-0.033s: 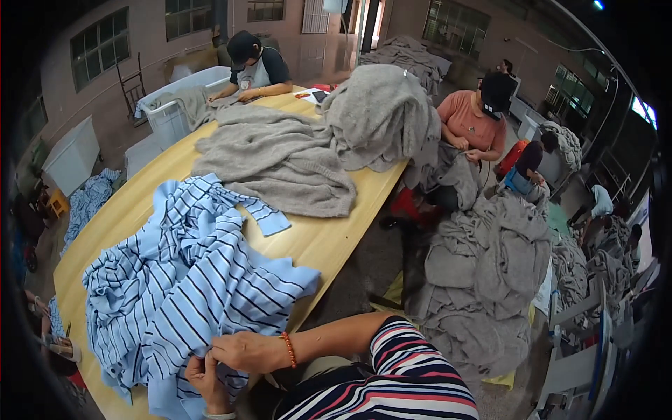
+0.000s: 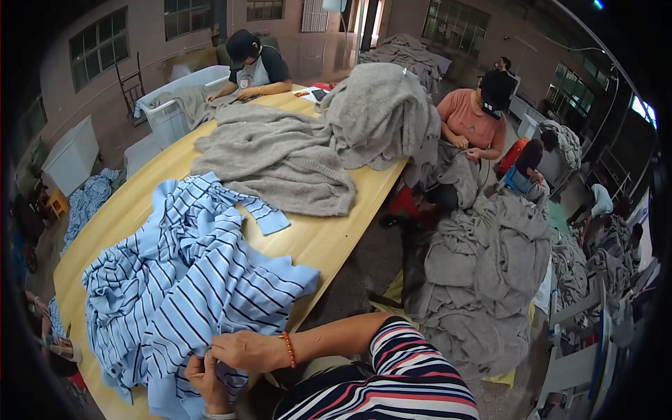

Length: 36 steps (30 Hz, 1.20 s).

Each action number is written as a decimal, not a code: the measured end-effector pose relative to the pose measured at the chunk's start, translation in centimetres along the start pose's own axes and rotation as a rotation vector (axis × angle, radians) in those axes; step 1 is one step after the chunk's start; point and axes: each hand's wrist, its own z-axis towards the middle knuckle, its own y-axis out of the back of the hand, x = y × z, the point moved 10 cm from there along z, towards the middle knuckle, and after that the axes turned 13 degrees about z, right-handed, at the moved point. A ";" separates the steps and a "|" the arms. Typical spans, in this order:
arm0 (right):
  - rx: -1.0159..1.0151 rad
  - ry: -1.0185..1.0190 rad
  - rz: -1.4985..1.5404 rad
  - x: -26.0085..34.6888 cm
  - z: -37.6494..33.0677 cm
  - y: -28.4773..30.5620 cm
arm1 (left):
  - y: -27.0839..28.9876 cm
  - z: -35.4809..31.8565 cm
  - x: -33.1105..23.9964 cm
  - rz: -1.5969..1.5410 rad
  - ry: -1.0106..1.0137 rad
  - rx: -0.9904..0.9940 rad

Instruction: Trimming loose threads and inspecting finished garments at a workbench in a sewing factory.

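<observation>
A light-blue knit sweater with black and white stripes lies bunched on the near part of the table, one sleeve stretched toward the table's middle. At its lower edge my left hand pinches the fabric between thumb and fingers. Right beside it, fingertips almost touching, my right hand is closed in a pinch on the same sweater. Whatever small detail lies between the fingertips is hidden. Just beyond the striped sweater, a grey knit sweater is spread over the wood-coloured table.
A tall grey garment heap stands on the table's far right. Another pile of grey knits rises beside the table. One person works at the far end near a white bin; another person handles grey fabric at the right.
</observation>
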 end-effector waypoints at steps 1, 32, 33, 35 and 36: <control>-0.012 -0.010 -0.009 -0.3 -0.3 0.3 | -0.5 0.3 0.4 -0.003 0.017 0.060; 0.252 -0.108 0.035 -3.5 -0.8 -1.0 | -2.5 0.1 -1.4 0.582 -0.237 0.267; 0.247 -0.119 0.043 -3.9 -1.0 -1.0 | -1.9 0.3 -1.0 0.596 -0.216 0.241; 0.265 -0.122 0.079 -3.9 -0.9 -1.3 | -1.8 -0.1 -0.6 0.627 -0.241 0.307; 0.267 -0.065 0.076 -3.4 -0.6 -1.3 | -1.7 -0.1 -1.1 0.655 -0.251 0.296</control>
